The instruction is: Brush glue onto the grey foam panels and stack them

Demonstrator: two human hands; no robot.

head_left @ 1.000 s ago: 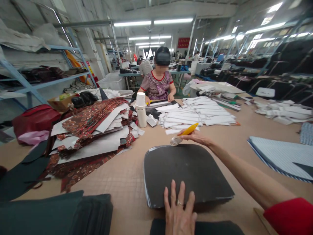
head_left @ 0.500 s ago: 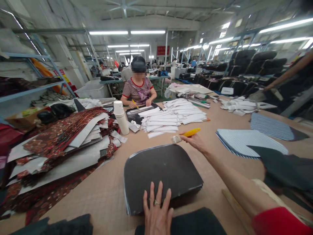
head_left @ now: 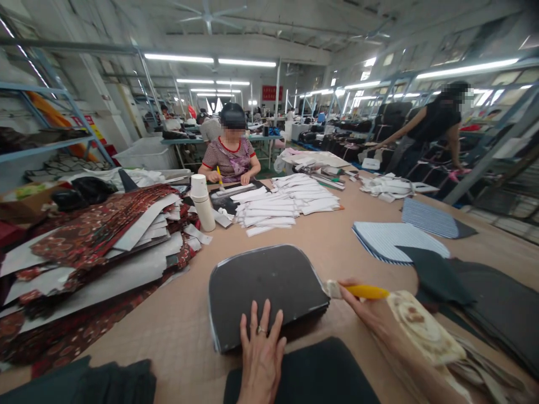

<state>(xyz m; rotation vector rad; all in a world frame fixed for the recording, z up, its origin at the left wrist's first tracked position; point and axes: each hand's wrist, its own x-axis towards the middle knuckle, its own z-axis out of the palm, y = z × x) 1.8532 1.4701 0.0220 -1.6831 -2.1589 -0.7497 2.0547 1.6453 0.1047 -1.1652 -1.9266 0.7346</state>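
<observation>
Under my left hand (head_left: 261, 348) lies a stack of dark grey panels (head_left: 269, 280) with rounded corners and a whitish line along the edge. My left fingers are spread flat on its top near the front, a ring on one of them. In my right hand (head_left: 362, 306) is a yellow-handled brush (head_left: 366, 291). Its pale bristles touch or nearly touch the stack's right edge, close to the corner. Dark green fabric (head_left: 303, 376) lies just in front of the stack, partly behind my left hand.
Patterned red-brown pieces (head_left: 101, 224) are heaped at left. White strips (head_left: 290, 199) and a white cup stack (head_left: 202, 205) stand beyond. A co-worker (head_left: 229, 151) sits opposite, another person (head_left: 433, 123) bends at right. Striped panels (head_left: 383, 238) and a crusted pale container (head_left: 421, 325) lie rightward.
My right hand has moved the brush from the stack's far edge round to its right edge, nearer me. My left hand stays on the stack. The view has turned slightly right.
</observation>
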